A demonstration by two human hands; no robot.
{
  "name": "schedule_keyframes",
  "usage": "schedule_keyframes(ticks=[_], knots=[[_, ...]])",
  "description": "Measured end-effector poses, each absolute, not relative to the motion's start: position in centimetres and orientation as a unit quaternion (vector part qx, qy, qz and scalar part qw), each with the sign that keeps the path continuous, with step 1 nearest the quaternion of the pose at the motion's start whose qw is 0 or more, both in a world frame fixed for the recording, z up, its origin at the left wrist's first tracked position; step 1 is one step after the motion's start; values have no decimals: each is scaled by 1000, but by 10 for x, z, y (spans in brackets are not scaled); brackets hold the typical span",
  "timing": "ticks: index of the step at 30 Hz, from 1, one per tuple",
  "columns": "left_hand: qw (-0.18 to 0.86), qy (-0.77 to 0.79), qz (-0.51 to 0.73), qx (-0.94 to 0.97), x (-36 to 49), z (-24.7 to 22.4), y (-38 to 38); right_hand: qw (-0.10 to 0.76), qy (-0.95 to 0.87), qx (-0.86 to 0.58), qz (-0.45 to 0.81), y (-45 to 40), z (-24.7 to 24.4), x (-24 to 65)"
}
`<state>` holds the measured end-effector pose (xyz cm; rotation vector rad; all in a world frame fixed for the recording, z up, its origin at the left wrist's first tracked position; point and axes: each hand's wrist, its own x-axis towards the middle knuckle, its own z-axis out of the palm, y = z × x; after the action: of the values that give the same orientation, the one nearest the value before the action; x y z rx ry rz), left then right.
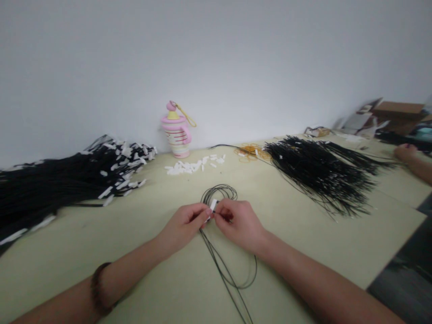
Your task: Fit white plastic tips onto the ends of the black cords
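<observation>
My left hand (189, 222) pinches a small white sleeve (213, 205) together with thin black cable between thumb and forefinger. Close beside it, touching nearly the same spot, my right hand (238, 223) is closed on the black cable (225, 284) by the sleeve's right side. Loops of this cable curl up behind both hands, and its loose strands trail down toward the table's near edge. The fingers partly cover the sleeve and the cable ends.
Loose white sleeves (189, 167) lie ahead, near a pink-and-white cup (177, 137). Black cables with white ends (77, 180) are heaped left; more black cables (320, 171) lie right, by yellow rubber bands (251, 152). Another person's hand (407, 154) and a cardboard box (398, 112) are far right.
</observation>
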<state>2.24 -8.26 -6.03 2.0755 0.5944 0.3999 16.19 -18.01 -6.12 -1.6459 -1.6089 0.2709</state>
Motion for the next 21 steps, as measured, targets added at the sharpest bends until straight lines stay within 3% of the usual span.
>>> schedule_keyframes(ticks=[21], knots=[[433, 229, 163, 856, 21, -61, -84, 384, -642, -652, 121, -181, -61, 161]])
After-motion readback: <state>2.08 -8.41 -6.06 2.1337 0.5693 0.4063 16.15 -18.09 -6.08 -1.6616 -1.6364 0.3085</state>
